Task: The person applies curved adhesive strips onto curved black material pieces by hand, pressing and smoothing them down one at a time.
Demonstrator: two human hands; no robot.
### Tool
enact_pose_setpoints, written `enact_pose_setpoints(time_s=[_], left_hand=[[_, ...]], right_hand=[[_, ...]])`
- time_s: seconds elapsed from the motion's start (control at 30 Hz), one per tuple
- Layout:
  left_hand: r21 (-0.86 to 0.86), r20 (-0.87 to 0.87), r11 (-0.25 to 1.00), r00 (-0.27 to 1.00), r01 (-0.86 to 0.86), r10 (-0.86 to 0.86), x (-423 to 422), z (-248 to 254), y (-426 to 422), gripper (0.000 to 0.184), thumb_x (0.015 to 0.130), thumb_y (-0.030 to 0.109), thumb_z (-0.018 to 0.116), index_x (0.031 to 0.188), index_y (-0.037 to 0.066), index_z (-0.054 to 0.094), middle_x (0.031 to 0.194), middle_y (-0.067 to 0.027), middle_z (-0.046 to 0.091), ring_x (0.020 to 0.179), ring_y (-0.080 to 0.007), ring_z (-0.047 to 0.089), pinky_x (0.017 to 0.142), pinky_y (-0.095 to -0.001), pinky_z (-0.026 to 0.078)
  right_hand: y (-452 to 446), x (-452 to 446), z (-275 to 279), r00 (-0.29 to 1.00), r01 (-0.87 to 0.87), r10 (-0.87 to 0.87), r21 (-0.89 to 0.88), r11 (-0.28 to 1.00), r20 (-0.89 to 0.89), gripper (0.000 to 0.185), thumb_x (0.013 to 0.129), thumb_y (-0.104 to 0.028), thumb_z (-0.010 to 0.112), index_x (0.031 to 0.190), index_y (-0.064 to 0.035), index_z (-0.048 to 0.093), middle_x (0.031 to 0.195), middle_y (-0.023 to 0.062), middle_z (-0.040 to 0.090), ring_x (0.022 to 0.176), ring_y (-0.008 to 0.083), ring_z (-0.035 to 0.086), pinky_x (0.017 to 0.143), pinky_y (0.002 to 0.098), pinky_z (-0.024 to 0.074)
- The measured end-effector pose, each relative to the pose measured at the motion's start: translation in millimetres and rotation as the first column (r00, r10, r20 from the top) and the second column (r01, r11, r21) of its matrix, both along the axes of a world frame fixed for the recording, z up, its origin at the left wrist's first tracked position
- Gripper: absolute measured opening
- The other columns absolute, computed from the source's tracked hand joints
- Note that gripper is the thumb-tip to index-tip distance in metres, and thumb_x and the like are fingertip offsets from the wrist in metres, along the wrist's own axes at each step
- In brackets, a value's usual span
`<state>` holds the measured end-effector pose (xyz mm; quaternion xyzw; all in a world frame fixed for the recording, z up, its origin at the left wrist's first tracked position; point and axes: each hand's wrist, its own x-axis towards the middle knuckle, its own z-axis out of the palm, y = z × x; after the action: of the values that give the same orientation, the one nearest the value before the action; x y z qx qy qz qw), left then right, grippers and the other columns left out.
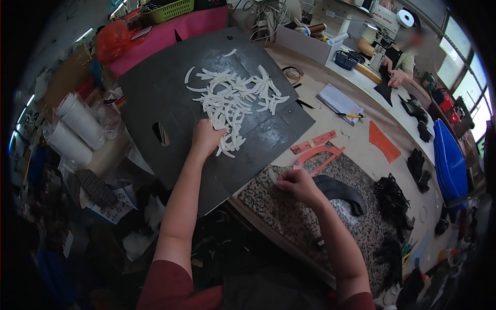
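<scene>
A loose pile of thin white curved strips (227, 95) lies on a dark grey board (165, 88). My left hand (208, 137) is at the near edge of the pile, its fingers curled in among the strips; whether they grip one is hidden. Between the thumb and fingers of my right hand (301, 186) is a single white curved strip (273, 176), held above the speckled stone slab (268, 201). Beside that hand, a black curved piece (341, 192) rests on the slab. An orange-red curved template (315, 155) lies at the slab's far edge.
A notepad (341, 101) with a pen and an orange piece (383, 142) lie on the table. Bundles of black pieces (392, 199) are to the right, by a blue bin (448, 163). Across the table, another person (400, 59) works at a sewing machine (380, 49).
</scene>
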<state>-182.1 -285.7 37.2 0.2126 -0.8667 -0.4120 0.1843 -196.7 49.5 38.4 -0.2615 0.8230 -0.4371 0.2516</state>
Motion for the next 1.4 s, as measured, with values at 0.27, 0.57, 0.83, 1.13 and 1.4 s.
enact_pose_setpoints(time_s=[0.27,0.57,0.83,1.13,1.4], left_hand=[[0.698,-0.306,0.687,0.951,0.201,0.033,8.0,-5.7,-0.9,0.026,0.088,-0.001,0.075,0.113,-0.006,0.075,0.101,-0.0114,0.078,0.084,-0.0173,0.074,0.072,-0.0323,0.06],[0.672,-0.387,0.69,0.922,0.268,0.018,2.4,18.9,-4.2,0.028,0.099,0.003,0.064,0.126,-0.005,0.066,0.107,-0.013,0.077,0.083,-0.0192,0.075,0.069,-0.0309,0.063],[0.846,-0.363,0.298,0.886,0.443,-0.288,47.4,29.3,69.5,0.03,0.106,0.014,0.057,0.126,-0.007,0.065,0.119,-0.0182,0.073,0.105,-0.0249,0.073,0.092,-0.0425,0.062],[0.881,-0.168,0.318,0.86,0.35,-0.481,84.0,-5.7,180.7,0.02,0.1,0.016,0.069,0.115,0.003,0.074,0.106,-0.0044,0.077,0.091,-0.0134,0.074,0.076,-0.0313,0.061],[0.815,-0.164,0.289,0.679,0.502,-0.716,94.0,-15.8,197.7,0.023,0.096,0.008,0.073,0.117,-0.002,0.073,0.106,-0.0053,0.077,0.091,-0.0121,0.073,0.083,-0.0292,0.058]], right_hand=[[7.7,-10.8,-5.3,0.858,0.184,-0.002,-0.304,0.935,0.514,0.015,0.098,-0.019,0.074,0.099,-0.004,0.074,0.081,-0.0038,0.066,0.07,0.0058,0.057,0.062,0.0242,0.0432],[-41.2,-69.1,-31.8,0.787,0.305,-0.386,-0.242,0.921,-0.481,0.014,0.088,-0.007,0.07,0.095,0.0024,0.077,0.083,0.0178,0.076,0.076,0.0316,0.075,0.075,0.0392,0.0586],[-39.8,-11.0,21.8,0.835,0.187,-0.343,-0.363,0.913,-0.431,0.017,0.085,-0.012,0.081,0.098,-0.0036,0.075,0.095,0.0125,0.069,0.085,0.0307,0.072,0.078,0.0419,0.0576],[53.2,70.0,35.1,0.753,0.281,-0.367,-0.236,0.93,-0.547,0.026,0.085,-0.013,0.085,0.107,-0.0051,0.073,0.1,0.0076,0.07,0.085,0.0206,0.073,0.074,0.0339,0.0577],[99.1,75.3,35.3,0.908,0.329,-0.372,-0.224,0.917,-0.19,0.016,0.092,-0.01,0.08,0.103,0.0007,0.075,0.083,0.0034,0.073,0.074,0.0084,0.063,0.068,0.0261,0.0507]])
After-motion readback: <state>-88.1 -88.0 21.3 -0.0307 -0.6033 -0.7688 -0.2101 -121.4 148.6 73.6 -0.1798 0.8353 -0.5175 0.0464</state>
